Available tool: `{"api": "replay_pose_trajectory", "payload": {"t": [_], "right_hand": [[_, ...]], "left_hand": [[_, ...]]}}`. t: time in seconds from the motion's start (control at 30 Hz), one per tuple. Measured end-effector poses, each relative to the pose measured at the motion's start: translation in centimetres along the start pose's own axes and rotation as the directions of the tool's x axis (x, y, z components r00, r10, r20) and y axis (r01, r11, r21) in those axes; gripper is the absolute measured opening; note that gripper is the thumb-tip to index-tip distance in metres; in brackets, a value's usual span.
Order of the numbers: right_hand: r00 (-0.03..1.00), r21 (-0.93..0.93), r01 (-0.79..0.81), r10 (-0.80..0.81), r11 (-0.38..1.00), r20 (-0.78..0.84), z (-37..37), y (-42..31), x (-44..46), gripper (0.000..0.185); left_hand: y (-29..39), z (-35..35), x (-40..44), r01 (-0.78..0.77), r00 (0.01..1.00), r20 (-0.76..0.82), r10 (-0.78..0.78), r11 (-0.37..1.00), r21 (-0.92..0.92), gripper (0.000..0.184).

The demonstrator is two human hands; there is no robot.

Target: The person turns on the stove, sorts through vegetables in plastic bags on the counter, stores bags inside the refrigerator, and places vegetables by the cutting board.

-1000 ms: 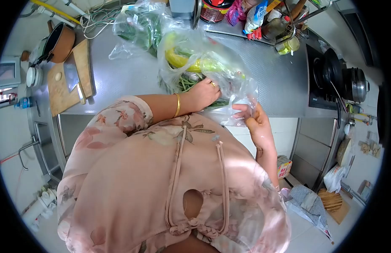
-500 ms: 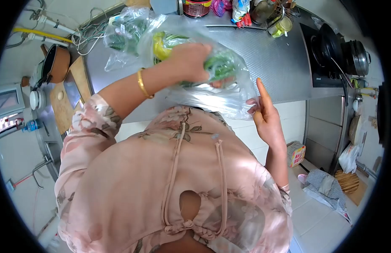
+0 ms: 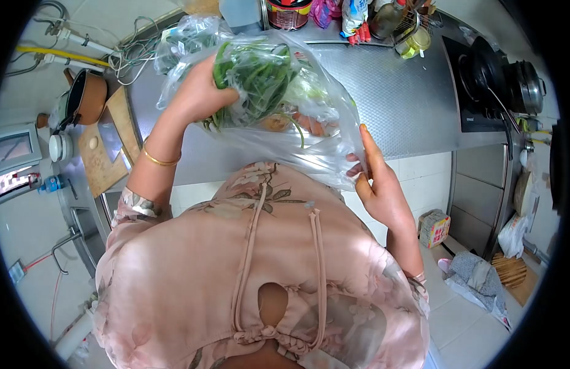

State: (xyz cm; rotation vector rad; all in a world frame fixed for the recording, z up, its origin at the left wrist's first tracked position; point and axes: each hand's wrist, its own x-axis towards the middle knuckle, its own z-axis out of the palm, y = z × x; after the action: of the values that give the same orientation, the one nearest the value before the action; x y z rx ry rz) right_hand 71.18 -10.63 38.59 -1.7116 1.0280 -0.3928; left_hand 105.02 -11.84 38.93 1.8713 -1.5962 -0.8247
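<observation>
Head view: the left hand [image 3: 199,95] is closed to a partial grip around the near left side of a green bundle [image 3: 260,71] of long stalks, thumb lying across its lower edge and the other fingers largely hidden by the stalks. The bundle is raised over the counter [image 3: 402,92], at the left part of a clear plastic bag [image 3: 282,147]; film overlaps so much there that it cannot be fairly settled whether the bundle lies inside or against it. The right hand [image 3: 386,190] is half closed, forefinger extended, its thumb and curled fingers retaining the right edge of the clear plastic bag. A pale green item [image 3: 306,92] shows through the film, and a loose stem [image 3: 299,132] hangs below it. A second bag [image 3: 195,37] of greens rests on the counter beyond the left hand. In assessment, the bundle is light, flexible and springy, likely a little slippery where film covers it, and its stalks would bruise or snap under hard pressure; a broad hold about the middle is sound, whereas the bag is limp and best taken at its gathered rim. The stalks curve over in loops, and the bundle's long axis runs obliquely, from near left to far right, with loose ends pointing toward the body.
</observation>
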Motion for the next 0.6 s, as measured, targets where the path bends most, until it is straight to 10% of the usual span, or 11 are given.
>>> {"api": "replay_pose_trajectory", "payload": {"t": [0.3,0.6], "right_hand": [[0.996,0.281,0.035,-0.008,0.959,-0.094,-0.2,-0.1,1.5,0.083],[0.976,0.387,0.095,-0.008,0.917,-0.220,-1.0,-0.4,2.9,0.081]], "left_hand": [[0.1,0.3,-2.4,-0.078,0.992,0.099,0.084,0.995,-0.063,0.059],[2.6,11.1,-2.1,-0.380,0.901,0.396,0.179,0.766,0.519,0.056]]}}
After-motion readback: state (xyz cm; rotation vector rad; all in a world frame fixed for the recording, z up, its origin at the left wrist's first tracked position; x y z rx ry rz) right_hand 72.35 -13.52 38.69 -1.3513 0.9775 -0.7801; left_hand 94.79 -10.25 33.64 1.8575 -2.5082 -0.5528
